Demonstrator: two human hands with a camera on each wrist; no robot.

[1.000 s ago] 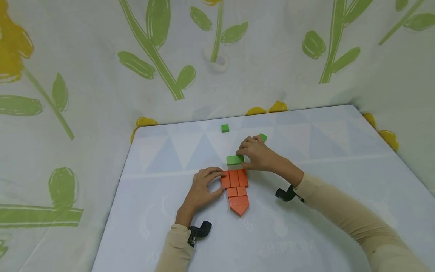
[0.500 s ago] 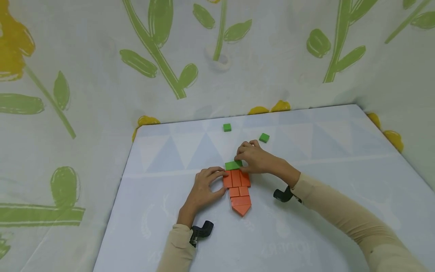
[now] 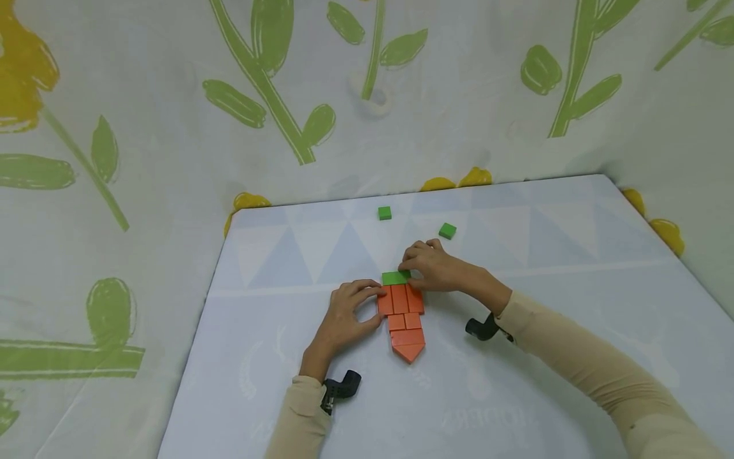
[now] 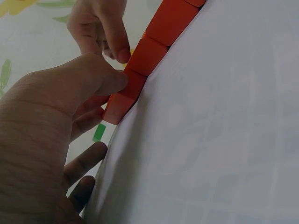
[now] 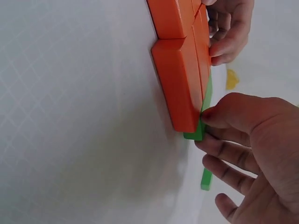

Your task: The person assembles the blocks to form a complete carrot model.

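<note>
Flat orange blocks (image 3: 399, 298) lie together on the table, with three upright ones in a row, smaller ones below and a pointed one at the near end. My left hand (image 3: 341, 312) pinches the leftmost upright orange block (image 4: 120, 105) between thumb and fingers. Against the far side of that row lies a long green block (image 3: 392, 278). My right hand (image 3: 432, 266) pinches its right end, which the right wrist view shows between thumb and finger (image 5: 233, 151). The fingers partly cover the green block in the head view.
Two small green blocks lie farther back, one green square (image 3: 385, 213) near the far edge and another green square (image 3: 448, 231) to its right. A white patterned tabletop (image 3: 504, 382) ends at a flower-printed cloth (image 3: 447, 121). Each wrist wears a black camera mount (image 3: 344, 386).
My right hand has brought the long green block nearer, from a gap behind the orange row to against it. My left hand has stayed at the leftmost orange block.
</note>
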